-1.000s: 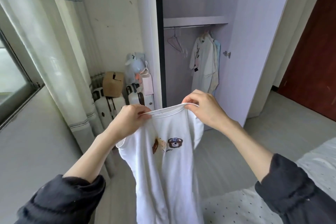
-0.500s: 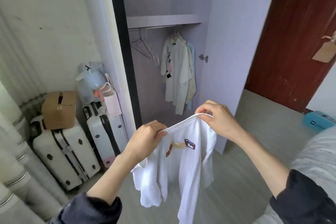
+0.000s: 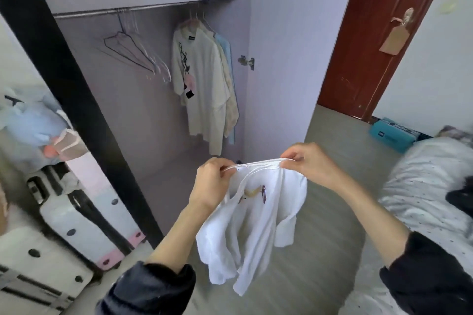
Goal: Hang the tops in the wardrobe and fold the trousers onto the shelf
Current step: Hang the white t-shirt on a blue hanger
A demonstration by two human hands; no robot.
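At centre frame, our left hand [image 3: 213,181] and right hand [image 3: 309,161] each pinch the neckline of a white top [image 3: 252,233], stretching it open, we judge, for one of the bare hangers [image 3: 133,51] on the wardrobe rail [image 3: 122,10], upper left; the chest print is unreadable

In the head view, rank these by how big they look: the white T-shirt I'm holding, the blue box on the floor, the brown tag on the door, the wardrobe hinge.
1. white T-shirt, though nearness to the camera inflates it
2. blue box
3. brown tag
4. wardrobe hinge
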